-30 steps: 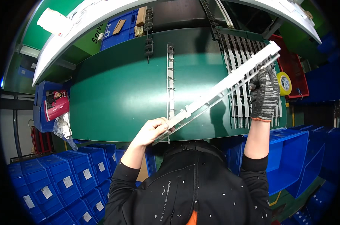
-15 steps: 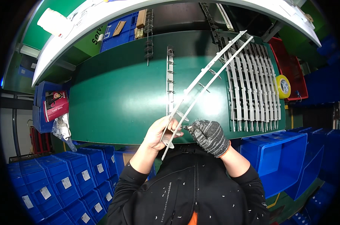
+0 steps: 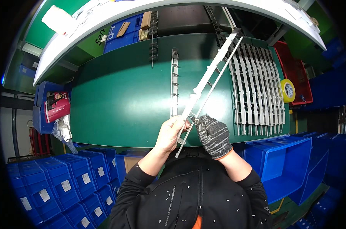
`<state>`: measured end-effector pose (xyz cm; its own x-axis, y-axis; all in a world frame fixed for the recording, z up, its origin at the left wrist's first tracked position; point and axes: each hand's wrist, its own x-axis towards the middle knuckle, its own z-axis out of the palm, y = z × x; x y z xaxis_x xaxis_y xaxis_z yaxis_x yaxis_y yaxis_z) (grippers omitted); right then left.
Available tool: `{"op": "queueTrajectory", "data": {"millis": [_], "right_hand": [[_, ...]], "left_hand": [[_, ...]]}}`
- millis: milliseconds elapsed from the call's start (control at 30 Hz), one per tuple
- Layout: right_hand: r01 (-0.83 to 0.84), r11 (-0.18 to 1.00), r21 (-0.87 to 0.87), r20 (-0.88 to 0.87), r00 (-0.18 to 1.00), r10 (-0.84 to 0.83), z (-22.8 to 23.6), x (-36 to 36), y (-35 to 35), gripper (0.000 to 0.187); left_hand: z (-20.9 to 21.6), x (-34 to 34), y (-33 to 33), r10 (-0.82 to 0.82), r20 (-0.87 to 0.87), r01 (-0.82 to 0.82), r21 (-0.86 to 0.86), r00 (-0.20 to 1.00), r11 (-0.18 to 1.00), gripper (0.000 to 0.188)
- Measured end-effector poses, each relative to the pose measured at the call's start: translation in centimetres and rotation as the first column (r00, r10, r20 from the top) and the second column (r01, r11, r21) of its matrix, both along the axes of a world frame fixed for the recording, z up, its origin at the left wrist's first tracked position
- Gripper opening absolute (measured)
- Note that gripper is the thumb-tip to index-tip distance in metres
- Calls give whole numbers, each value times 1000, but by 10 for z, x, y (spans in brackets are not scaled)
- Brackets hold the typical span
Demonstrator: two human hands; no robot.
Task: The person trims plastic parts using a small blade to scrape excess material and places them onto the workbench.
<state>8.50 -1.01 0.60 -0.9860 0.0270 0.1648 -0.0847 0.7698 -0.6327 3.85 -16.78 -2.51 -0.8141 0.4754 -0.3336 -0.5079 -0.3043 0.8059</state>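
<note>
A long white plastic strip with small tabs (image 3: 209, 78) slants from the near table edge up toward the far right, above the green table (image 3: 119, 99). My bare left hand (image 3: 171, 133) grips its near end. My right hand (image 3: 213, 135), in a grey knit glove, pinches the same end from the right. A second white strip (image 3: 174, 82) lies flat on the table just left of the held one. Several more white strips (image 3: 257, 89) lie side by side in a row on the right of the table.
A yellow tape roll (image 3: 287, 90) sits by a red bin (image 3: 297, 72) at the far right. Blue bins (image 3: 66, 179) stand stacked below the table on the left, and an open blue bin (image 3: 285, 164) on the right. A white curved shelf (image 3: 173, 9) arches overhead.
My gloved right hand slid down from the strip's far end to its near end beside my left hand. The strip swung steeper, its far end now pointing farther away.
</note>
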Motion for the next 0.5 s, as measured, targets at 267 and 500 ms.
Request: {"op": "queueTrajectory", "data": {"millis": [267, 500], "right_hand": [[207, 39, -978, 181, 735, 653, 4, 8, 17, 25], [329, 713, -619, 340, 931, -134, -69, -15, 3, 34]], "left_hand": [[-1, 4, -2, -105, -668, -285, -448, 736, 847, 11], [-36, 17, 18, -394, -691, -399, -692, 606, 601, 11]]}}
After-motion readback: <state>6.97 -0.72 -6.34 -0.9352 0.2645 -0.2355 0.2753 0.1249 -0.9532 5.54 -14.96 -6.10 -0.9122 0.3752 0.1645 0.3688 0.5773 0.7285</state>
